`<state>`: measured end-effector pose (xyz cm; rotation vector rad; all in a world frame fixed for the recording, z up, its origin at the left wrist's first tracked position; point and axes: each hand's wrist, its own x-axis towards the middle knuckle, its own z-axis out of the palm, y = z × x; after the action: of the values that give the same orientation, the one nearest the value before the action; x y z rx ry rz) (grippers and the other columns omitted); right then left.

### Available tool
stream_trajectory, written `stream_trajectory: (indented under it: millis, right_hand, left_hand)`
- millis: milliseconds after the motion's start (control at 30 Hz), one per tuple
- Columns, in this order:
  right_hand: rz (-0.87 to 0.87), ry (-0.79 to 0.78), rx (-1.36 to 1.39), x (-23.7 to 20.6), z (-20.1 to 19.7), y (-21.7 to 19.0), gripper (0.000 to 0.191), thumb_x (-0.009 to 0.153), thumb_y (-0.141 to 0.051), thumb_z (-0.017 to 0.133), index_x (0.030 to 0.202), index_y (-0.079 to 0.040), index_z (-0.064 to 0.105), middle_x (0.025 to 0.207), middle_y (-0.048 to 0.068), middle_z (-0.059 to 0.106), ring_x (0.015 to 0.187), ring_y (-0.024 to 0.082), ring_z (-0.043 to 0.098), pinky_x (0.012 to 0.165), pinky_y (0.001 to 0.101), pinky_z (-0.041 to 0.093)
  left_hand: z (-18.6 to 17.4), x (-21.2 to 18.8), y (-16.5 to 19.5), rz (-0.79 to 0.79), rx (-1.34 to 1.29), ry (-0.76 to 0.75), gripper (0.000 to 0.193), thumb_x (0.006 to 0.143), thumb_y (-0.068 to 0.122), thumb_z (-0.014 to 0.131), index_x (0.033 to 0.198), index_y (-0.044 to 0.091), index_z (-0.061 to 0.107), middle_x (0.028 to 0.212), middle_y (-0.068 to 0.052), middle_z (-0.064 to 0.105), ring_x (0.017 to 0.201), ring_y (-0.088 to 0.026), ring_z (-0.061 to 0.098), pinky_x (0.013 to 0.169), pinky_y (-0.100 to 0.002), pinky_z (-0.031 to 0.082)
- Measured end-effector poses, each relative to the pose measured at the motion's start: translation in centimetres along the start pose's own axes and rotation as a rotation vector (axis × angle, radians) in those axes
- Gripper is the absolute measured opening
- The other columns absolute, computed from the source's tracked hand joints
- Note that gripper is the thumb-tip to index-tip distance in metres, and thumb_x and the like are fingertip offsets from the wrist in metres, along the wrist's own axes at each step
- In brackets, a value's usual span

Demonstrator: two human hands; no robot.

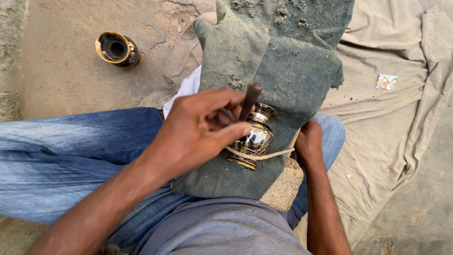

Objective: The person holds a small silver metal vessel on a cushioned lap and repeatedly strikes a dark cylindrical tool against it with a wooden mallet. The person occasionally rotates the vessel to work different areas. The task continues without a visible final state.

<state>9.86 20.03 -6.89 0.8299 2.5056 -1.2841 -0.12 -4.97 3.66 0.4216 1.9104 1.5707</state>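
Observation:
A small shiny brass pot point(257, 137) with dark engraved patterns lies on its side on a dusty green cloth point(292, 71) spread over my lap. A thin cord point(264, 155) runs across the pot near its base. My left hand point(200, 127) is closed around a dark metal tool point(250, 98) whose tip rests against the pot's neck. My right hand point(309, 141) sits at the cloth's right edge beside the pot; what its fingers grip is hidden.
A second dark and gold pot point(117, 48) lies on the sandy ground at upper left. A beige sheet point(391, 123) covers the ground on the right, with a small colourful wrapper point(386, 81) on it. A stone block point(285, 186) sits under the cloth.

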Motion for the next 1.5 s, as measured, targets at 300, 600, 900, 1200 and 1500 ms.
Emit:
stream_trajectory:
  millis: [300, 600, 900, 1200, 1500]
  right_hand:
    - [0.298, 0.099, 0.935, -10.3, -3.3, 6.7, 0.048, 0.084, 0.003, 0.077, 0.129, 0.002, 0.058, 0.099, 0.011, 0.07, 0.086, 0.017, 0.068, 0.078, 0.0303, 0.06]
    - [0.291, 0.234, 0.737, -7.8, -9.7, 7.8, 0.035, 0.086, 0.006, 0.075, 0.116, 0.001, 0.058, 0.092, 0.015, 0.066, 0.077, 0.021, 0.067, 0.069, 0.0345, 0.059]
    - [0.185, 0.231, 0.611, -9.7, -11.3, 3.3, 0.041, 0.082, 0.007, 0.079, 0.117, 0.004, 0.058, 0.093, 0.014, 0.066, 0.081, 0.021, 0.068, 0.068, 0.0356, 0.06]
    - [0.15, 0.241, 0.437, -10.0, -12.3, 1.9, 0.037, 0.084, 0.005, 0.078, 0.116, 0.004, 0.059, 0.091, 0.015, 0.066, 0.081, 0.022, 0.068, 0.067, 0.0375, 0.061]
    - [0.066, 0.233, 0.39, -10.1, -11.9, -1.2, 0.038, 0.087, 0.006, 0.078, 0.119, 0.005, 0.059, 0.096, 0.014, 0.065, 0.086, 0.021, 0.067, 0.072, 0.0367, 0.061]
  left_hand:
    - [1.7, 5.5, -0.9, -0.006, 0.014, -0.173, 0.037, 0.083, 0.014, 0.084, 0.118, 0.01, 0.074, 0.08, 0.003, 0.07, 0.071, -0.004, 0.067, 0.061, -0.022, 0.058]
    - [2.8, 6.3, -0.4, 0.031, 0.12, -0.203, 0.035, 0.08, 0.015, 0.086, 0.113, 0.01, 0.077, 0.078, 0.001, 0.069, 0.07, -0.005, 0.064, 0.062, -0.023, 0.057]
    - [3.9, 5.1, 0.7, 0.012, 0.13, -0.177, 0.035, 0.083, 0.012, 0.084, 0.117, 0.01, 0.075, 0.083, 0.003, 0.071, 0.072, -0.006, 0.066, 0.064, -0.023, 0.058]
    - [3.2, 3.8, 0.8, 0.045, 0.086, -0.119, 0.04, 0.082, 0.011, 0.084, 0.12, 0.008, 0.073, 0.084, 0.001, 0.072, 0.075, -0.005, 0.067, 0.066, -0.022, 0.058]
    - [2.0, 1.8, -1.3, -0.019, -0.035, -0.043, 0.044, 0.085, 0.008, 0.081, 0.127, 0.006, 0.069, 0.085, 0.0, 0.071, 0.075, -0.006, 0.066, 0.065, -0.022, 0.059]
